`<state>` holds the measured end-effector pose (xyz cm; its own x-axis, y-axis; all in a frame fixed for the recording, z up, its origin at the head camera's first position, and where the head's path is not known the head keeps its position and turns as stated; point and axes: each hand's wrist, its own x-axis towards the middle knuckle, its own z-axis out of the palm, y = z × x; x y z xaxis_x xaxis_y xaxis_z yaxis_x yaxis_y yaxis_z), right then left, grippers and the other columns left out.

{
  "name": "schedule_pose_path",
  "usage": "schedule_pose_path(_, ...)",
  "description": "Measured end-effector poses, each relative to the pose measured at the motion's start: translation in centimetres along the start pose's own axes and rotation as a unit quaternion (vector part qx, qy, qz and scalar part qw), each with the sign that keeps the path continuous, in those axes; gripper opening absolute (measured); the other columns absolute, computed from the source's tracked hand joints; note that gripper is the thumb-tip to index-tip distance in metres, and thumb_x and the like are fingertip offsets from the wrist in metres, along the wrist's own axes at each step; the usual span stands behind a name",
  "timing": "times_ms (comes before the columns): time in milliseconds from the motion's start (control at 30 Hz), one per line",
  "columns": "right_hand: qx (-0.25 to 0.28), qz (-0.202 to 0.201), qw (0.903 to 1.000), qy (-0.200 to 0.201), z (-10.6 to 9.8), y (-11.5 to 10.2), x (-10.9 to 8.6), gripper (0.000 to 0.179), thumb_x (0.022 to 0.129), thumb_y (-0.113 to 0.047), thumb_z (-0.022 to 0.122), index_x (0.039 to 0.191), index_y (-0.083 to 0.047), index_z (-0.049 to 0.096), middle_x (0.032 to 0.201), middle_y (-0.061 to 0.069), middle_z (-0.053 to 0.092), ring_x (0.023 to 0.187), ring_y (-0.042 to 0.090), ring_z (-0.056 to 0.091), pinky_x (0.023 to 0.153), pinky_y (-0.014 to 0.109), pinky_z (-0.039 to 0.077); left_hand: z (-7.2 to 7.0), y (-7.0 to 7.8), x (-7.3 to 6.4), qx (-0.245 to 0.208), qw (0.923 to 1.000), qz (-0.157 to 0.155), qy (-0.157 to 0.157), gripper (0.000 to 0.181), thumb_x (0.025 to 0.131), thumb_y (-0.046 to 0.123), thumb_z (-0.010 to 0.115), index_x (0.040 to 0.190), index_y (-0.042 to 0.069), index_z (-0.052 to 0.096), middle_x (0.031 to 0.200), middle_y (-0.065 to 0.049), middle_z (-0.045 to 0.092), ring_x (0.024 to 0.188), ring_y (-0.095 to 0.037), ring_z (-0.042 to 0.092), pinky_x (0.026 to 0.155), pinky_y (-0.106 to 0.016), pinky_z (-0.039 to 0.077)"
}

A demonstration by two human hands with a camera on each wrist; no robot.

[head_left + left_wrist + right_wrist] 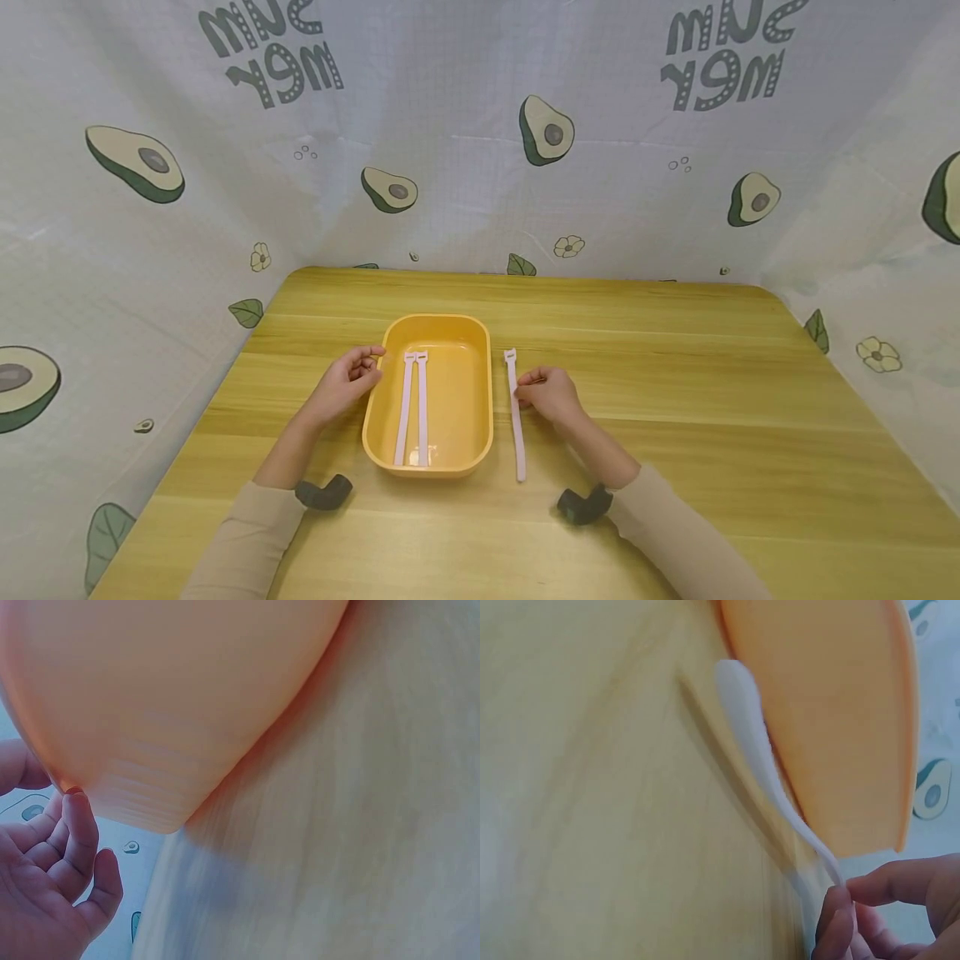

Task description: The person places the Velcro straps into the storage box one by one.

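Observation:
My right hand [551, 393] pinches a white cable tie strap [517, 442] between thumb and fingers, just right of the yellow tray [428, 472]. The slotted head of the strap points away from me. In the right wrist view its tail [742, 705] hangs above the table and casts a shadow. On the tray's left side my left hand [347, 385] holds the rim with its fingertips, as the left wrist view shows beside the tray's outer wall [172, 750]. Inside the tray lie two similar straps, one on the left [404, 408] and one beside it [423, 408], almost parallel.
The wooden table [675, 433] reaches far to the right of the tray. A white curtain [465, 217] printed with avocados stands behind it and along both sides. Dark curved mounts sit by the left wrist [325, 493] and the right wrist [583, 505].

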<state>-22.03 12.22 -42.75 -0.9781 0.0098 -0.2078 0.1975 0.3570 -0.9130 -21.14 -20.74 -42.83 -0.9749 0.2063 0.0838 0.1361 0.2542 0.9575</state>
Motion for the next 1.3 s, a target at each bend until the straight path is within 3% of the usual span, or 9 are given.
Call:
schedule_pose_path(300, 0.089, 0.027, 0.9952, -0.032, -0.5, -0.5, -0.3, 0.015, 0.083, 0.006, 0.064, 0.097, 0.011, 0.059, 0.076, 0.007, 0.061, 0.061, 0.012, 0.059, 0.055, 0.022, 0.051, 0.0, 0.1, 0.0, 0.003, 1.0000, 0.002, -0.001, 0.036, 0.095, 0.001, 0.056, 0.128, -0.012, 0.048, 0.096, -0.012, 0.047, 0.080, -0.014, 0.046, 0.067, -0.018, 0.041)
schedule_pose_path(533, 0.113, 0.037, 0.9917, -0.049, -0.8, -1.0, -0.7, 0.017, 0.086, 0.004, 0.064, 0.100, 0.011, 0.058, 0.076, 0.006, 0.062, 0.062, 0.010, 0.059, 0.056, 0.020, 0.051, 0.0, 0.1, 0.0, 0.003, 1.0000, 0.005, -0.002, 0.035, 0.095, 0.000, 0.056, 0.128, -0.012, 0.048, 0.096, -0.013, 0.048, 0.079, -0.014, 0.046, 0.066, -0.018, 0.041)
schedule_pose_path(900, 0.132, 0.021, 0.9888, -0.066, -1.5, -2.5, -1.0, 0.016, 0.090, 0.000, 0.063, 0.103, 0.009, 0.058, 0.084, 0.008, 0.065, 0.070, 0.012, 0.063, 0.066, 0.024, 0.055, 0.0, 0.2, 0.0, -0.002, 1.0000, 0.003, -0.004, 0.036, 0.096, 0.001, 0.055, 0.128, -0.012, 0.048, 0.096, -0.012, 0.047, 0.080, -0.014, 0.046, 0.067, -0.019, 0.041)
schedule_pose_path(1300, 0.161, 0.025, 0.9832, -0.083, 0.0, -4.3, -1.3, 0.020, 0.088, 0.002, 0.066, 0.105, 0.010, 0.058, 0.079, 0.007, 0.064, 0.066, 0.012, 0.063, 0.063, 0.022, 0.054, 0.0, -0.1, -0.1, -0.007, 0.9999, 0.006, -0.005, 0.037, 0.096, 0.001, 0.056, 0.129, -0.013, 0.047, 0.097, -0.013, 0.048, 0.081, -0.014, 0.046, 0.067, -0.019, 0.041)
